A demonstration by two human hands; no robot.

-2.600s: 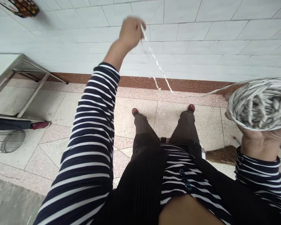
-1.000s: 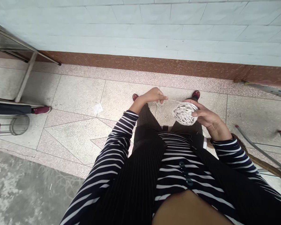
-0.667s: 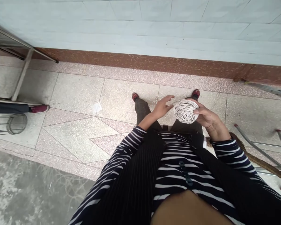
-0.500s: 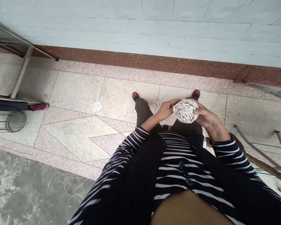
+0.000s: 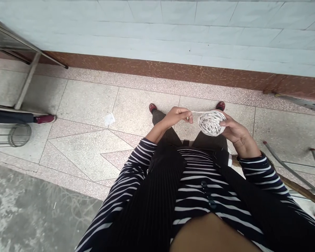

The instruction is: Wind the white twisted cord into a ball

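Note:
A ball of whitish cord (image 5: 211, 123), wound in many criss-crossed turns, rests in my right hand (image 5: 234, 131). The thumb of that hand presses on its near right side, and the other fingers are mostly hidden behind it. From the top of the ball a strand of cord (image 5: 196, 112) runs left to my left hand (image 5: 177, 117). My left thumb and forefinger pinch this strand a short way from the ball. Both hands are in front of my lap, above my dark trousers.
A scrap of white paper (image 5: 109, 119) lies on the tiled floor. At left are a metal-framed table (image 5: 28, 78), another person's shoe (image 5: 46, 119) and a wire rack (image 5: 20, 135). Stool legs (image 5: 286, 164) and a wooden pole (image 5: 296, 187) are at right. A tiled wall (image 5: 173, 38) stands ahead.
My left hand has moved left, off the ball, drawing a strand of cord taut between the hands. My right hand still holds the ball, shifted slightly right.

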